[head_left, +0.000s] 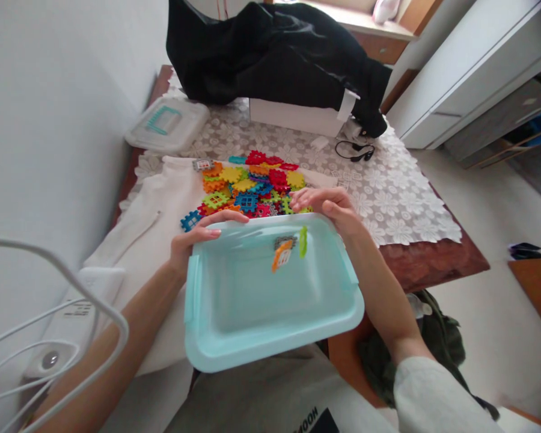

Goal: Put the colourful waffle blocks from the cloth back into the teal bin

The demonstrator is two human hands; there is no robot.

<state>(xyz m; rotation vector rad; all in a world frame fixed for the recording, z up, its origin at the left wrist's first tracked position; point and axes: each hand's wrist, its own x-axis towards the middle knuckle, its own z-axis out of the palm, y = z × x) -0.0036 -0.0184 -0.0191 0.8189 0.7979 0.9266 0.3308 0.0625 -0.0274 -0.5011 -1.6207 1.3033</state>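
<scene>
A light teal plastic bin (261, 300) is tilted in front of me, its open top facing me. Inside, near its far wall, are a few interlocking plastic pieces: an orange piece (279, 257), a grey one (285, 242) and a lime green one (303, 242). My left hand (198, 236) grips the far left corner, fingers over the rim. At the far right corner, my right hand (327, 201) has its fingers stretched out toward the pile, with the wrist beside the rim. Just beyond the bin lies a heap of colourful interlocking pieces (246, 201).
A clear lidded box (166, 125) sits at the back left, against the wall. Black cloth (275, 54) covers a white box (293, 117) at the back. Black earphones (355, 150) lie on the lace tablecloth (397, 204). White cables (85, 294) and a power strip (79, 300) are at left.
</scene>
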